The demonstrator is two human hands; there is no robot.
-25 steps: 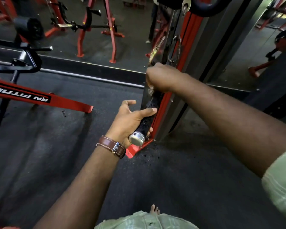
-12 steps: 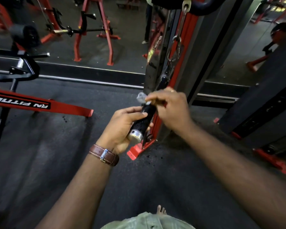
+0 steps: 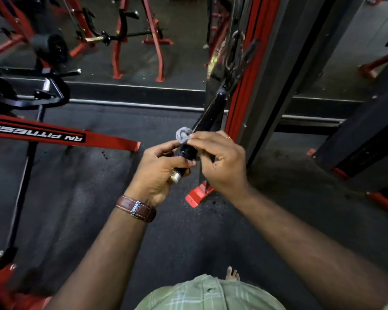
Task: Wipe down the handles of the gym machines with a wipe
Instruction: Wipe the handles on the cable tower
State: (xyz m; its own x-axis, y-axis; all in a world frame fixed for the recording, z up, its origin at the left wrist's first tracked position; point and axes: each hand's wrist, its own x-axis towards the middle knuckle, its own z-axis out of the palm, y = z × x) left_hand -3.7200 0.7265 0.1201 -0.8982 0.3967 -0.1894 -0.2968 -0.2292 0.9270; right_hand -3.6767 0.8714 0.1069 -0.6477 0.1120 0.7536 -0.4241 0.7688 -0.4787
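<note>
Head view shows the left hand [image 3: 159,173] gripping the cable handle [image 3: 187,151] near its chrome end while the right hand [image 3: 220,159] pinches the wipe [image 3: 183,134] against it; best to rub along its full length.

Single head-worn wide-angle view, looking forward and steeply down; both forearms reach in from the bottom edge, hands near center, close; gym floor [image 3: 81,198] fills most of frame.
</note>
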